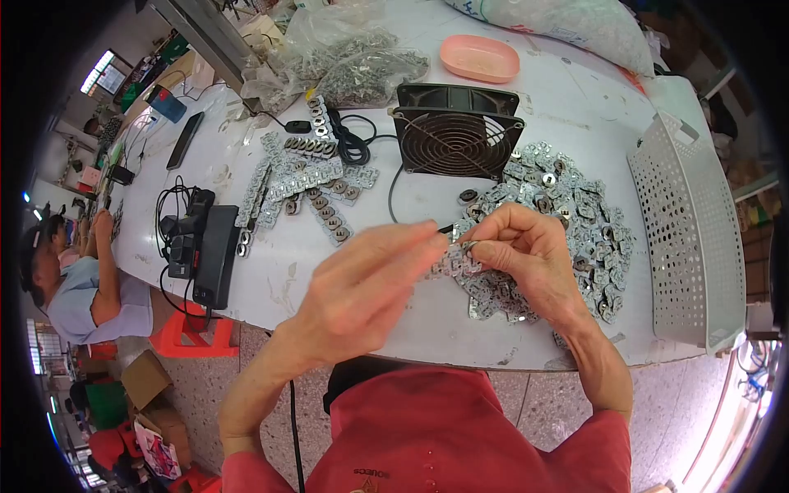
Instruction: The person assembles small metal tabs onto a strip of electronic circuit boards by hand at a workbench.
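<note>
My left hand [357, 287] is raised in front of me, its fingers pressed together and pointing right, slightly smeared by motion. By its fingertips shows the end of a thin dark piece [446, 228]; what the hand grips is mostly hidden. Thumb and fingers of my right hand [526, 259] pinch a small metal part at the end of a short strip of stamped metal parts [452, 263]. This strip lies between the two hands. Behind and right of them spreads a heap of loose silvery metal parts [604, 238], some carrying round dark discs.
A black fan [459, 135] stands beyond my hands. Stacked metal strips [304, 181] lie to its left, near a black power strip [215, 259] with cables. Farther back are bagged parts [370, 70] and a pink dish [480, 59]. A white perforated basket [690, 238] borders the right side.
</note>
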